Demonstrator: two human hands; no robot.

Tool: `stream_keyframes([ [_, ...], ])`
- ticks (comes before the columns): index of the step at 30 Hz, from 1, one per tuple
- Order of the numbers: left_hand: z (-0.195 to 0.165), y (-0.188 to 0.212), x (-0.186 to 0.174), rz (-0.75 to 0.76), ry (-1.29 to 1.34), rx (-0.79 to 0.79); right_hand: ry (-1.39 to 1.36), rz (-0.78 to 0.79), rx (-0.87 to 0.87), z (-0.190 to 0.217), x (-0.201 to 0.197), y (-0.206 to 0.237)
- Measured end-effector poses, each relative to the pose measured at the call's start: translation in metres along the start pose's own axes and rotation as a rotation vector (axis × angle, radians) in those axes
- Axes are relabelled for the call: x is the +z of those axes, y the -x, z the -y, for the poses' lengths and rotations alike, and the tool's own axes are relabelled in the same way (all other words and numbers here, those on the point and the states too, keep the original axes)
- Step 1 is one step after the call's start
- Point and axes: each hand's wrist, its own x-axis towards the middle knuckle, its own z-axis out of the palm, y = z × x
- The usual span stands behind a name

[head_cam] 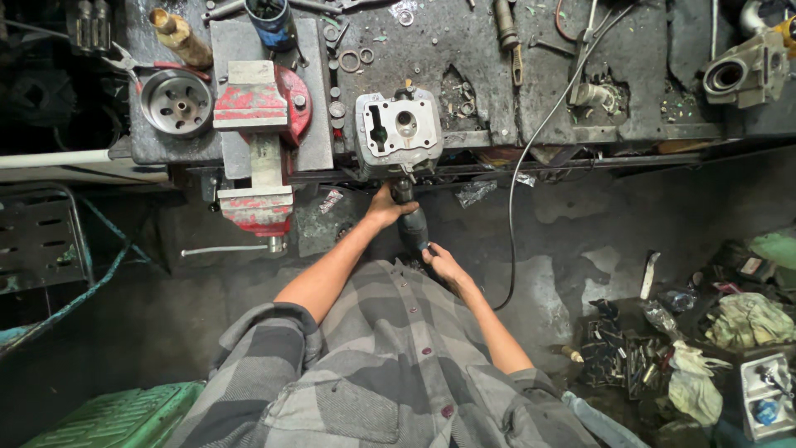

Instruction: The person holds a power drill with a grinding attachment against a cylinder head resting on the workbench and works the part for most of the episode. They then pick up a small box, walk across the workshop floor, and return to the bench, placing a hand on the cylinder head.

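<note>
Gripping a power tool [410, 222]: left hand [384, 207] holds its far end, right hand [442, 263] its near end, against engine part [399, 126] on desk [547, 91].

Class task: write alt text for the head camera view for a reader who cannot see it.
Both hands, left hand and right hand, grip a dark handheld power tool pressed against a grey metal engine cylinder head at the edge of a grimy workbench, beside a red bench vise.

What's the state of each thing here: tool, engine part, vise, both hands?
left hand: gripping the front of the power tool
right hand: holding the tool's rear
power tool: held, nose against the cylinder head, cord attached
cylinder head: at the bench edge, ports facing up
red vise: nothing seen clamped
metal pulley: lying flat
</note>
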Motion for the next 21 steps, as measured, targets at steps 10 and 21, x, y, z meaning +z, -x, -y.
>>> stream_keyframes([
  [10,-0.0021,0.0010,-0.0010,-0.017,0.001,0.052,0.094,-0.028,-0.027,0.0031,-0.0018,-0.0024],
  [21,-0.0005,0.0014,-0.0004,0.000,-0.047,-0.021,0.034,0.015,0.019,-0.0013,-0.0040,0.0003],
])
